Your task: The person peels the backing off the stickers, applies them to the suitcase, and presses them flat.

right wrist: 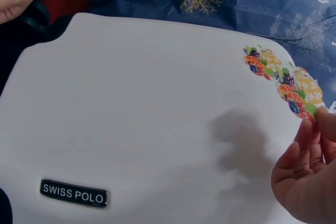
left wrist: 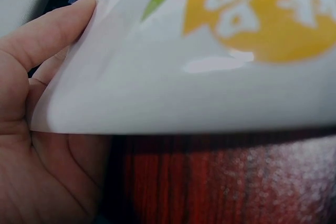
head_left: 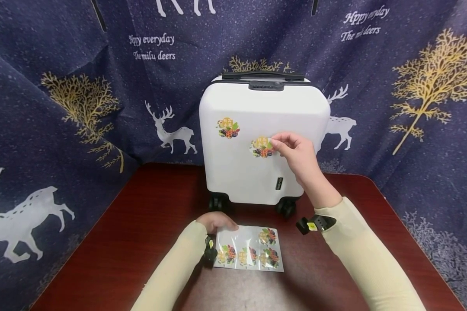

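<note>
My right hand (head_left: 297,155) pinches a fruit-print sticker (head_left: 261,147) by its edge, in front of the white suitcase (head_left: 241,172). The right wrist view shows this sticker (right wrist: 298,92) between thumb and fingers, its shadow falling on the case. Another fruit sticker (head_left: 228,128) is on the upper left of the suitcase front. Low on the table, my left hand (head_left: 217,221) holds the sticker sheet (head_left: 249,235) at its upper left corner. In the left wrist view the thumb lies over the glossy sheet (left wrist: 131,98), with other fingers behind it. Several fruit stickers are on the sheet.
The suitcase stands upright on black wheels (head_left: 286,206) on a dark red table (head_left: 159,207). It carries a black top handle (head_left: 262,76) and a small nameplate (head_left: 279,183). A blue cloth with deer and trees (head_left: 171,86) hangs behind.
</note>
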Demonstrator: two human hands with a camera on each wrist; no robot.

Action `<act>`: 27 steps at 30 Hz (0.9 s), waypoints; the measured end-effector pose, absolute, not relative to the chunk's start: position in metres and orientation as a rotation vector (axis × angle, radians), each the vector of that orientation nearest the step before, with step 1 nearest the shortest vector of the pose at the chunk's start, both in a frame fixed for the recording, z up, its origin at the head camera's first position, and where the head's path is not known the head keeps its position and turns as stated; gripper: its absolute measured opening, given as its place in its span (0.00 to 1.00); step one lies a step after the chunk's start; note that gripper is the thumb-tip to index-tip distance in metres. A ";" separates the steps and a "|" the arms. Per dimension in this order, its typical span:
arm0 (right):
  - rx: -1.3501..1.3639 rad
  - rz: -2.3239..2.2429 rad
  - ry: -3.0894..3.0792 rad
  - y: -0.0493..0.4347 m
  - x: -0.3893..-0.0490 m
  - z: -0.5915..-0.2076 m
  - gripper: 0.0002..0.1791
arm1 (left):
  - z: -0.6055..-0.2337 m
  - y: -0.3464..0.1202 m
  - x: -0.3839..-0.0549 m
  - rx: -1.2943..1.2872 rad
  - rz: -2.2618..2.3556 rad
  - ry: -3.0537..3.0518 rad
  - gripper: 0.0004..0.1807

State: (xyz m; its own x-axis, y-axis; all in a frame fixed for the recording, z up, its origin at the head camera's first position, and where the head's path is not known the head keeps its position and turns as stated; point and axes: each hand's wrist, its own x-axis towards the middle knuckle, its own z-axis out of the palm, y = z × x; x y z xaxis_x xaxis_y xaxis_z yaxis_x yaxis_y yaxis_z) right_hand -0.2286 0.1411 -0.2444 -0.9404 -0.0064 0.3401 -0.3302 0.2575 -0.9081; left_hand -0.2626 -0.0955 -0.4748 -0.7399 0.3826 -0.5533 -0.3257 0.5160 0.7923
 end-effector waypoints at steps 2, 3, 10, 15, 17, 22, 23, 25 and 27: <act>0.309 1.732 -2.257 0.140 -0.230 -0.243 0.13 | -0.476 -0.096 -0.263 0.043 1.271 2.039 0.15; 0.305 1.729 -2.254 0.140 -0.230 -0.243 0.13 | -0.476 -0.096 -0.263 0.041 1.274 2.036 0.15; 0.283 1.736 -2.218 0.138 -0.233 -0.239 0.13 | -0.478 -0.097 -0.265 0.044 1.279 2.024 0.15; 0.279 1.745 -2.185 0.136 -0.236 -0.237 0.14 | -0.479 -0.097 -0.266 0.037 1.284 2.011 0.16; 0.272 1.745 -2.179 0.136 -0.237 -0.236 0.14 | -0.479 -0.097 -0.266 0.037 1.285 2.011 0.16; 0.250 1.733 -2.167 0.135 -0.240 -0.236 0.15 | -0.478 -0.097 -0.266 0.047 1.278 2.016 0.15; 0.249 1.728 -2.164 0.135 -0.240 -0.236 0.15 | -0.478 -0.096 -0.266 0.047 1.277 2.017 0.15; 0.248 1.716 -2.165 0.134 -0.242 -0.235 0.15 | -0.478 -0.096 -0.266 0.050 1.272 2.021 0.15; 0.243 1.703 -2.166 0.134 -0.243 -0.235 0.16 | -0.478 -0.095 -0.266 0.053 1.267 2.026 0.15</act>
State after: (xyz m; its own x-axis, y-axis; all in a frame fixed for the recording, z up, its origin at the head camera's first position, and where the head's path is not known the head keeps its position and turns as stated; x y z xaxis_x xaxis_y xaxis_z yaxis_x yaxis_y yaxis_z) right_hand -0.2430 0.1341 -0.2347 -0.9156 0.0927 0.3913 -0.3584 0.2532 -0.8986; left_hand -0.2659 -0.0951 -0.4780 -0.7299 0.3945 -0.5582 -0.3290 0.5131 0.7928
